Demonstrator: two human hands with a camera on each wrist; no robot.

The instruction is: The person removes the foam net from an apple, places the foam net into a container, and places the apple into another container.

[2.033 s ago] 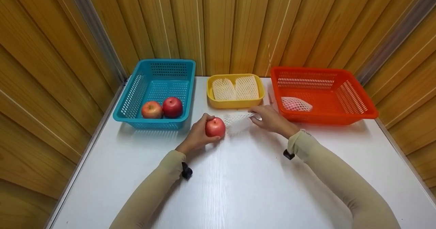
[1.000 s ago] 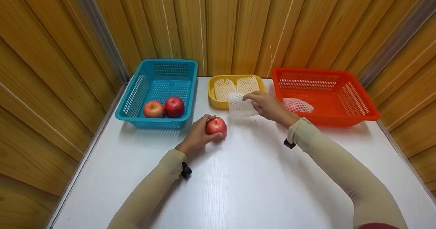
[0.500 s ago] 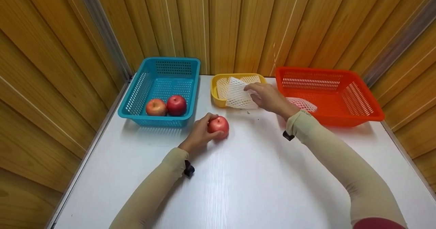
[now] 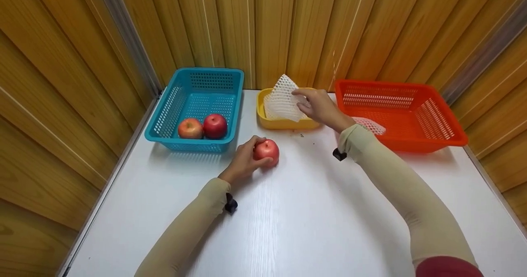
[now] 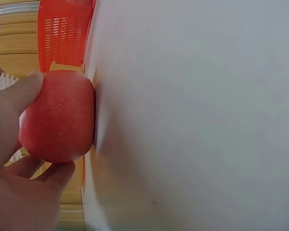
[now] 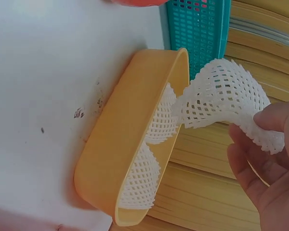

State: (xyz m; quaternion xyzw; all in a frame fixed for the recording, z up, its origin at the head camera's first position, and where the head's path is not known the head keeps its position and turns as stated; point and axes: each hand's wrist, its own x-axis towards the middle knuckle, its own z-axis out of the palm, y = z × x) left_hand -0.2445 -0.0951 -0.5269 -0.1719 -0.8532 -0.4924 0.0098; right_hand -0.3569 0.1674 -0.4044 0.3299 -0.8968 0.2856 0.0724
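Observation:
On the white table my left hand (image 4: 244,158) grips a red apple (image 4: 267,152), thumb on one side and fingers on the other; the left wrist view shows the apple (image 5: 58,115) standing at the table surface. My right hand (image 4: 319,106) pinches a white foam fruit net (image 4: 283,100) by one edge, held up over the yellow container (image 4: 288,124). Seen from the right wrist, the net (image 6: 226,91) sags from the thumb and fingers beside the container's rim. Inside that container lie further foam nets (image 6: 140,178).
At the left a blue basket (image 4: 187,143) holds two apples (image 4: 215,125). A red basket (image 4: 411,141) stands at the right, with a foam net over something pinkish (image 4: 369,124) in it. Wood-patterned panels (image 4: 271,30) close off the back and sides.
My right hand has drawn the foam net away from beside the apple, then back and up over the yellow container. The left hand stays on the apple; the head view has shifted slightly.

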